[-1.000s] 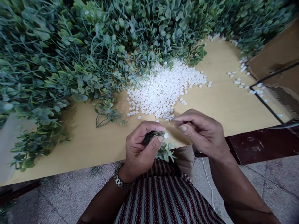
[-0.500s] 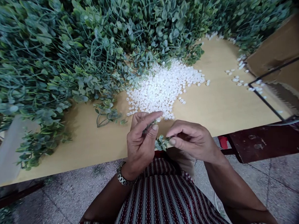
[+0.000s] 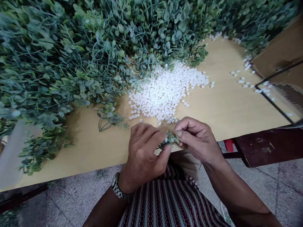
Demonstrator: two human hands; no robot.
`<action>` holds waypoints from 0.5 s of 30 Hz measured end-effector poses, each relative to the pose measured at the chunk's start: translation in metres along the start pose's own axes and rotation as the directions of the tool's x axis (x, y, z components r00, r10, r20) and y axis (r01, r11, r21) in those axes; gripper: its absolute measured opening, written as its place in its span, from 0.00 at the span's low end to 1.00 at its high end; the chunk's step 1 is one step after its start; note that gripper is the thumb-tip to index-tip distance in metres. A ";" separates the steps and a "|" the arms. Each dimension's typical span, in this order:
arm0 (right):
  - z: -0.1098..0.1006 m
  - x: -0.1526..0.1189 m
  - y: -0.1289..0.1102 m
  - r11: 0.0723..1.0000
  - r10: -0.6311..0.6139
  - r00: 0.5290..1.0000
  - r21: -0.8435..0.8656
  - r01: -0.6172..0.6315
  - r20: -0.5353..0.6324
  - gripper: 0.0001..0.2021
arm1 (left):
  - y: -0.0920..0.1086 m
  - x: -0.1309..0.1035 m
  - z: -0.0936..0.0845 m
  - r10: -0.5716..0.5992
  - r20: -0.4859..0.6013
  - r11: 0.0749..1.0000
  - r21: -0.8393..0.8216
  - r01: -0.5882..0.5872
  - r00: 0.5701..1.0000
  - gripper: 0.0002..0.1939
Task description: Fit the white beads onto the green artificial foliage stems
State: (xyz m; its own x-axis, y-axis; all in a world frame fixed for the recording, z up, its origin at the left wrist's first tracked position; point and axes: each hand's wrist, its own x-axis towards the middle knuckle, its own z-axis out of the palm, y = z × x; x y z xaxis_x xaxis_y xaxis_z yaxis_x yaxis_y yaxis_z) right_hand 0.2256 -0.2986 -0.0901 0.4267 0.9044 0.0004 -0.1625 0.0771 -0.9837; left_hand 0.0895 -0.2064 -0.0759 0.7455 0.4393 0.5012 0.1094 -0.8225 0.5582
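A small green leafy sprig (image 3: 170, 138) is held between both hands over the table's near edge. My left hand (image 3: 146, 149), palm down with a watch on its wrist, has its thumb and fingers closed round the sprig's left part. The fingertips of my right hand (image 3: 196, 136) pinch the sprig's right end. Just beyond the hands lies a heap of small white plastic beads (image 3: 162, 90). A loose sprig (image 3: 110, 117) rests on the table to the left of the heap.
A large mass of green artificial foliage (image 3: 89, 41) covers the back and left of the tan tabletop (image 3: 241, 106). At the right are torn cardboard (image 3: 285, 52), a black metal frame (image 3: 276, 104) and scattered beads. A dark red bench (image 3: 269, 144) stands below.
My left hand has turned from palm up to palm down and closed over the sprig. My right hand has moved up slightly, still pinching it. A single bead now shows near the left fingers.
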 end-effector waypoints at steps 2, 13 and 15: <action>-0.002 0.001 -0.001 0.999 0.037 0.999 0.028 -0.038 0.027 0.03 | 0.000 0.000 0.000 -0.006 -0.007 1.000 -0.028 0.005 1.000 0.06; -0.009 0.003 -0.003 0.989 0.075 0.987 0.119 -0.092 0.143 0.05 | -0.007 -0.008 0.003 -0.358 0.035 0.582 -0.773 0.252 0.933 0.06; -0.008 0.000 -0.007 0.999 -0.022 0.992 -0.039 0.027 0.126 0.05 | -0.007 -0.008 0.004 -0.423 0.023 0.552 -0.786 0.278 0.906 0.05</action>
State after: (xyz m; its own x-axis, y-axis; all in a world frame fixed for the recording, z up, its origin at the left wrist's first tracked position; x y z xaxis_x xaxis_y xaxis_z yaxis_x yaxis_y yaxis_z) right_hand 0.2341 -0.3025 -0.0848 0.3143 0.9483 0.0444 -0.1165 0.0850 -0.9896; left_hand 0.0853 -0.2058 -0.0862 0.6446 0.7372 0.2027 -0.2493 -0.0479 0.9672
